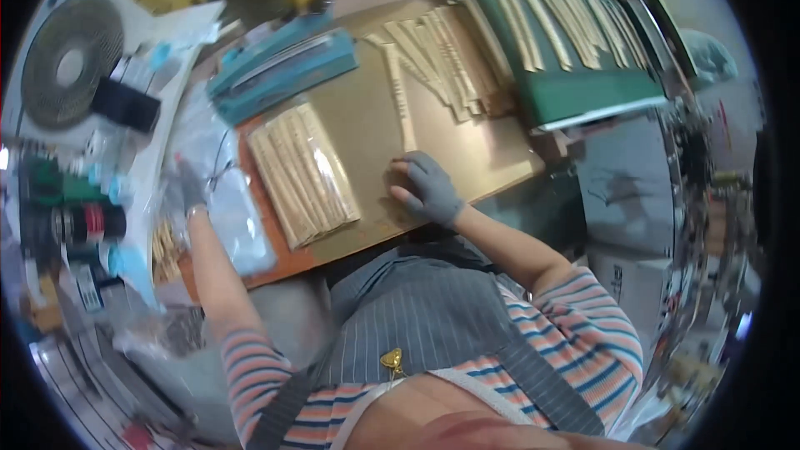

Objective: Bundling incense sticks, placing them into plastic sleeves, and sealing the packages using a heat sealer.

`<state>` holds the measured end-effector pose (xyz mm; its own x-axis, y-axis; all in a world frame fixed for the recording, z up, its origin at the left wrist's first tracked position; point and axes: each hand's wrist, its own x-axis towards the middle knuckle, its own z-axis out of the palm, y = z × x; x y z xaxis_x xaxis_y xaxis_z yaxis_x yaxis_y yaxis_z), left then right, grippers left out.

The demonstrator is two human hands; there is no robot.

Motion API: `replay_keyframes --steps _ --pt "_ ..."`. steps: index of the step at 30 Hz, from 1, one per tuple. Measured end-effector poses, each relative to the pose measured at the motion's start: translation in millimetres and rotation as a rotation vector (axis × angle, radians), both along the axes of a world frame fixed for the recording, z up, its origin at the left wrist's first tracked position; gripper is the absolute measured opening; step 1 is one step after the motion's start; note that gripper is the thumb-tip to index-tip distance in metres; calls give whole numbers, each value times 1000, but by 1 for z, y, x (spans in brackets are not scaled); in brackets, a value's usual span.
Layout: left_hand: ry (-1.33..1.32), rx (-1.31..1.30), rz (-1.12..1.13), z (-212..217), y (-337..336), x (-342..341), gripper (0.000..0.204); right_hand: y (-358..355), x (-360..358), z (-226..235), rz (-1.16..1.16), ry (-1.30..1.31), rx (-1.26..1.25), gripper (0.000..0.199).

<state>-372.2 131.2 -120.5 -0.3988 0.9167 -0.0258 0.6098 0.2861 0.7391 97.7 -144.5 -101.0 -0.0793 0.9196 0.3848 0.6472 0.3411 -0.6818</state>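
My right hand, in a grey glove with bare fingertips, is at the near end of a long, narrow beige packet with printed marks. Its fingers curl round that end, and the packet points away from me across the tabletop. My left hand, gloved the same way, reaches over clear plastic bags at the left; its fingers are blurred. Between the hands lies a bundle of similar packets, side by side under shiny clear plastic. More loose beige packets fan out beyond my right hand.
A teal, long, narrow holder stands at the back left. On the right, a green board carries several rows of beige packets. A fan and a dark box are at far left. The table's near edge runs before my apron.
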Motion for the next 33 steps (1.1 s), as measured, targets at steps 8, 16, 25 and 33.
replay_keyframes --steps 8,16,25,33 --pt "166 328 -684 48 -157 357 51 113 202 25 -887 -180 -404 87" --pt "209 276 -870 -1 -140 408 61 123 162 2 -716 -134 -427 50" --pt "198 402 -913 -4 -138 419 63 -62 96 -24 -551 -99 26 43" --pt "154 385 -921 9 -147 426 61 -98 87 -48 -477 -313 154 48"
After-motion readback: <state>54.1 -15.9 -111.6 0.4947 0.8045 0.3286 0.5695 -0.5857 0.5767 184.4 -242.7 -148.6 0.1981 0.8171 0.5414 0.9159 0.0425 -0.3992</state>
